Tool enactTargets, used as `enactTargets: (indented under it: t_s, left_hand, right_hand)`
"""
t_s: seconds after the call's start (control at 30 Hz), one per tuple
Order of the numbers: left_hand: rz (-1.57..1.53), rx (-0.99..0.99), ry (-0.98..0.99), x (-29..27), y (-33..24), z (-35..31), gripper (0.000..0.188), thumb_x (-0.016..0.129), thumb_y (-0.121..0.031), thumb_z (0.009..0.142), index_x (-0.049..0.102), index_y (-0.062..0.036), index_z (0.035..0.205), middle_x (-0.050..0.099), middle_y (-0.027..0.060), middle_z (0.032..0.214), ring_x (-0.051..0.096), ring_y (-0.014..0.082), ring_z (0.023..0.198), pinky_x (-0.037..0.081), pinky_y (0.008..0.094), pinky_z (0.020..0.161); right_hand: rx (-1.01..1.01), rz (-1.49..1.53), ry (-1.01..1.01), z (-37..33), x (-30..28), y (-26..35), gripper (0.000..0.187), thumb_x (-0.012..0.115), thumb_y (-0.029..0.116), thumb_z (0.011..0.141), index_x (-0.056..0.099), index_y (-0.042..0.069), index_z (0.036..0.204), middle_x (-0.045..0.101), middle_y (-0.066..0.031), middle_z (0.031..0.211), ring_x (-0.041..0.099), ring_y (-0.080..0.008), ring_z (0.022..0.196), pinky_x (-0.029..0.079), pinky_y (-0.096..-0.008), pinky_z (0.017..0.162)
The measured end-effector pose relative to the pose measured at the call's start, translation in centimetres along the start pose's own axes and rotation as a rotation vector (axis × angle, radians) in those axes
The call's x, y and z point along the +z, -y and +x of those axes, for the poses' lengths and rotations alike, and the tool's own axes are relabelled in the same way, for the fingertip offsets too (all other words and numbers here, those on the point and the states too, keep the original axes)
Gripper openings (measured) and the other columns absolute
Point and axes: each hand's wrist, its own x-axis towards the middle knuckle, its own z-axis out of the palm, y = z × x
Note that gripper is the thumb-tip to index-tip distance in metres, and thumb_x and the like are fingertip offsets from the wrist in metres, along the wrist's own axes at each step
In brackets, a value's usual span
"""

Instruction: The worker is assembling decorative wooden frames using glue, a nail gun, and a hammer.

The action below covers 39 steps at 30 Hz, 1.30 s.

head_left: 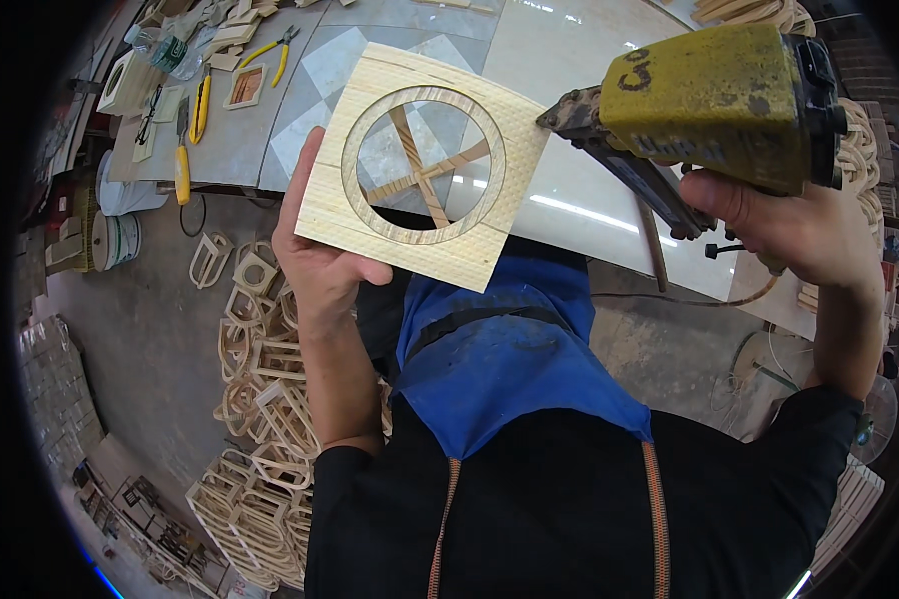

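Observation:
My left hand (315, 265) grips a square pale wooden panel (519, 150) by its lower left corner, thumb in front. The panel is tilted and has a large round opening lined by a wooden ring. Through the opening a cross of wooden strips (420, 178) shows. My right hand (809, 230) is wrapped round the handle of a worn yellow nail gun (704, 100). The gun's dark nose points left at the panel's right edge; whether it touches cannot be told. Most of my right fingers are hidden behind the gun.
Yellow-handled pliers (201, 105), a small wooden frame (246, 88) and a plastic bottle (170, 52) lie on the tiled worktable (569, 215). A hose (689, 299) hangs by the table's near edge. Many wooden frames (270, 399) are heaped on the floor at left.

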Motion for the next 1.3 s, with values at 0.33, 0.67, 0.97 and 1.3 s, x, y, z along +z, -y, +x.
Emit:
enactTargets:
  t_s: [0.33, 0.67, 0.97, 1.3]
  left_hand:
    - [0.003, 0.053, 0.058, 0.0, 0.4, 0.1, 0.125, 0.099, -0.038, 0.047, 0.044, -0.0033, 0.154, 0.052, 0.0143, 0.155, 0.058, 0.0268, 0.135, 0.042, 0.0405, 0.119]
    - [-0.014, 0.047, 0.049, 1.6, -0.7, 0.6, 0.122, 0.1, -0.03, 0.05, 0.044, -0.0015, 0.154, 0.052, 0.0151, 0.155, 0.058, 0.0267, 0.135, 0.043, 0.039, 0.118]
    - [-0.017, 0.113, 0.114, 2.2, -0.9, 1.3, 0.119, 0.1, -0.022, 0.049, 0.046, -0.0012, 0.153, 0.053, 0.0147, 0.154, 0.058, 0.0254, 0.134, 0.043, 0.0375, 0.118]
    - [-0.034, 0.141, 0.095, 2.1, -0.8, 1.0, 0.115, 0.1, -0.014, 0.05, 0.049, -0.0022, 0.152, 0.056, 0.0128, 0.152, 0.059, 0.0241, 0.133, 0.043, 0.0361, 0.117]
  right_hand:
    - [-0.092, -0.101, 0.02, -0.1, -0.6, 0.1, 0.039, 0.081, 0.014, 0.089, 0.068, -0.001, 0.122, 0.076, -0.0148, 0.105, 0.074, -0.0244, 0.076, 0.061, -0.0305, 0.061]
    - [-0.208, -0.189, 0.055, 1.6, 1.3, 1.6, 0.038, 0.081, 0.015, 0.09, 0.068, -0.002, 0.121, 0.077, -0.014, 0.103, 0.073, -0.0227, 0.071, 0.06, -0.0288, 0.056]
    - [-0.196, -0.294, 0.252, -6.2, 0.3, -1.9, 0.071, 0.088, 0.017, 0.08, 0.058, 0.016, 0.144, 0.067, -0.0082, 0.137, 0.071, -0.0265, 0.116, 0.06, -0.0417, 0.1]
    - [-0.463, -0.985, 0.403, -4.7, 0.1, -1.3, 0.061, 0.087, 0.03, 0.083, 0.066, 0.029, 0.139, 0.069, 0.0052, 0.135, 0.071, -0.019, 0.115, 0.06, -0.0344, 0.098]
